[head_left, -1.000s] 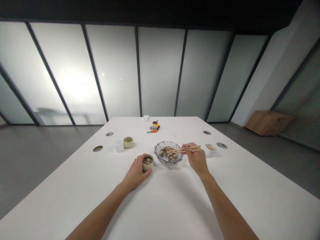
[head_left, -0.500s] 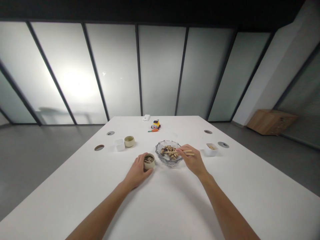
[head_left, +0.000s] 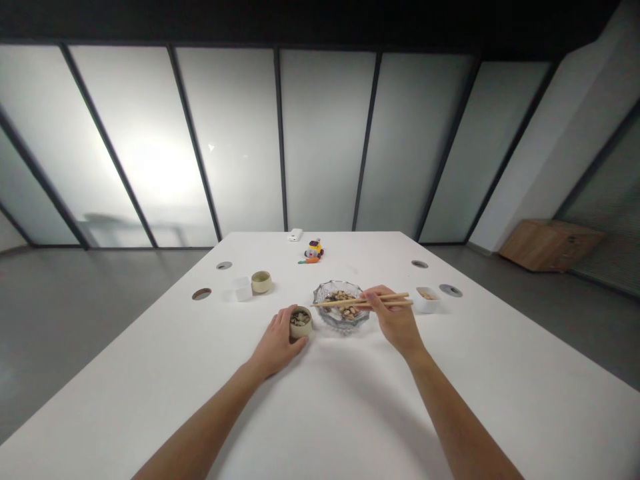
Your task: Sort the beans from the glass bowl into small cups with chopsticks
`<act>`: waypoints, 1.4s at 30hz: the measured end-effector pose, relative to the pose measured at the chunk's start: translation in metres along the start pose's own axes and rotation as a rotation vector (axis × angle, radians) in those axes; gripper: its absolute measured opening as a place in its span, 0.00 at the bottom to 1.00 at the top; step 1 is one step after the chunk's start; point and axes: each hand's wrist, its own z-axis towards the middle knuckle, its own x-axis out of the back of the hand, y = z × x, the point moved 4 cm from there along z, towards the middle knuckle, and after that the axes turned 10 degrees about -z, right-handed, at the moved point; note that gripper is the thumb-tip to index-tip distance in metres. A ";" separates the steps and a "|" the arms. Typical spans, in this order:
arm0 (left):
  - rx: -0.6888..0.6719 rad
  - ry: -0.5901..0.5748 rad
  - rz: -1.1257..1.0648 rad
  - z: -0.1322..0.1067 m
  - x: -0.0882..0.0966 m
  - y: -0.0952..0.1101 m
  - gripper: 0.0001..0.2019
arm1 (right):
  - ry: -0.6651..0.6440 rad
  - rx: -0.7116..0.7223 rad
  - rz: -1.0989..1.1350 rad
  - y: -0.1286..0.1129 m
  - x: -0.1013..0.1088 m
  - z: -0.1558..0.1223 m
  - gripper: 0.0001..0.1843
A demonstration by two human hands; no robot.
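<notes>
The glass bowl point(head_left: 343, 325) stood on the white table point(head_left: 320, 413), with nuts point(head_left: 350, 312) and some darker pieces inside it. The person's right hand point(head_left: 394, 323) was at the bowl's right side, its fingers closed on a pair of chopsticks point(head_left: 340, 303). These lay nearly level across the bowl, their tips just past its left rim; whether the tips gripped anything was too small to tell. Left of the bowl and slightly nearer the person stood a small cup point(head_left: 302, 331) of seeds point(head_left: 300, 319). The left hand point(head_left: 277, 343) was curled around that cup's left side, the thumb along the near side and the fingers clamped on its wall. A white tub point(head_left: 428, 306) stood to the bowl's right. Farther left of the bowl, a clear tub point(head_left: 242, 289) stood just beside another cup point(head_left: 261, 286). Beyond the bowl were a toy car point(head_left: 315, 249) and a toy carrot point(head_left: 311, 261).
</notes>
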 end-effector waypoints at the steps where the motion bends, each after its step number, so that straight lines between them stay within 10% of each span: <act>1: 0.003 -0.004 0.001 0.000 0.000 0.000 0.33 | 0.040 0.025 -0.054 -0.001 0.006 0.001 0.30; 12: -0.025 0.014 -0.013 0.001 0.000 -0.001 0.33 | -0.220 0.077 -0.355 -0.011 0.024 0.034 0.17; 22: -0.049 0.032 -0.018 0.002 -0.003 -0.006 0.34 | -0.040 0.185 -0.381 0.018 0.015 0.039 0.29; 31: -0.038 0.051 -0.042 0.002 -0.003 -0.005 0.34 | 0.118 -0.040 -0.110 0.048 0.019 0.021 0.35; 38: 0.043 0.195 -0.115 0.006 0.001 -0.013 0.36 | 0.409 0.164 -0.336 0.009 0.025 -0.002 0.29; 42: 0.074 0.391 -0.144 0.010 0.017 -0.025 0.36 | 0.262 0.382 -0.286 -0.020 -0.008 -0.029 0.21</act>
